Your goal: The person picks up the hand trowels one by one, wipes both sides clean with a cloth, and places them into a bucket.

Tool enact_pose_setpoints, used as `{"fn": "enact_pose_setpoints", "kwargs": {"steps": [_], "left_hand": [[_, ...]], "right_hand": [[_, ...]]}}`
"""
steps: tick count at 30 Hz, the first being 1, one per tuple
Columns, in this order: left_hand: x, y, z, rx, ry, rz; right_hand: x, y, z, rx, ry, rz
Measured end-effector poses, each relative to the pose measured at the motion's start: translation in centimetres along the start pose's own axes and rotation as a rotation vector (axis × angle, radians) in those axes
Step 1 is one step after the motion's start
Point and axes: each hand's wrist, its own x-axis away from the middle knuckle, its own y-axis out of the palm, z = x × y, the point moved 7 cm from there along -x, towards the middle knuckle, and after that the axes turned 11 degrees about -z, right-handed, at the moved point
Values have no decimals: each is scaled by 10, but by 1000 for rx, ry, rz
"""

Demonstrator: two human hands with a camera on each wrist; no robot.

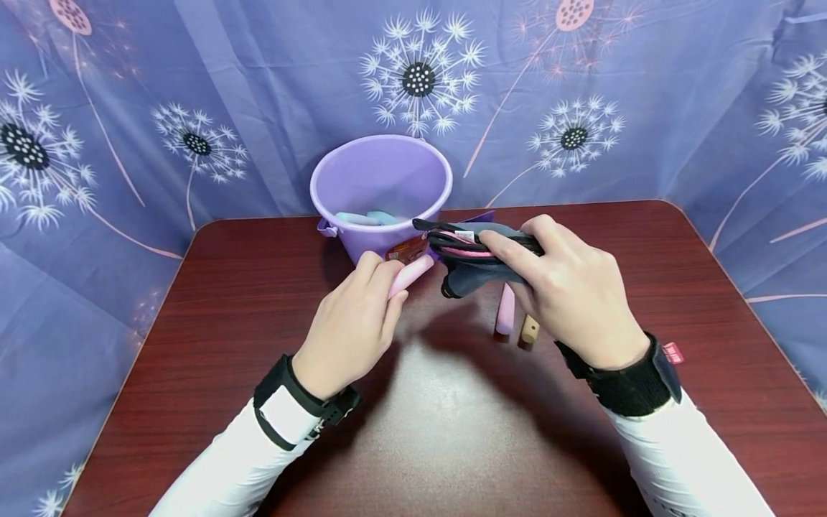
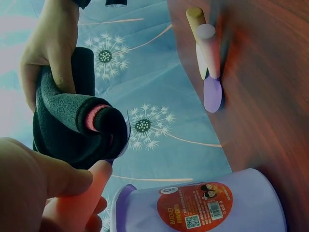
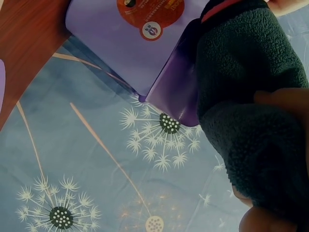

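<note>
My left hand (image 1: 354,327) grips the pink handle (image 1: 411,276) of a trowel-like tool, tilted up toward the bucket. Its broad purple blade (image 3: 176,84) lies partly behind a folded dark grey fleece cloth (image 1: 481,262) with black and pink edging. That cloth is pinched between the thumb and fingers of my right hand (image 1: 575,294), above the table. Cloth and tool meet or overlap; exact contact cannot be told. Just behind both hands stands a purple bucket (image 1: 381,169) with pale blue items (image 1: 368,217) inside, their kind unclear.
Right of the bucket, partly under my right hand, lie a second pink-handled tool (image 1: 506,310) with a purple blade and one with a wooden handle (image 1: 530,329). A dark red wooden table (image 1: 258,301) holds everything. Blue dandelion-print fabric (image 1: 271,93) hangs behind it.
</note>
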Motion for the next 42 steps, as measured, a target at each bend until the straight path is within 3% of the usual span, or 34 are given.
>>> {"fn": "enact_pose_setpoints", "kwargs": {"steps": [14, 29, 42], "left_hand": [[0, 2, -5, 44, -19, -13], [1, 0, -9, 167, -74, -20], [0, -3, -9, 211, -66, 17]], "right_hand": [[2, -5, 17, 34, 129, 64], [7, -10, 30, 57, 329, 175], [8, -10, 27, 51, 332, 171]]}}
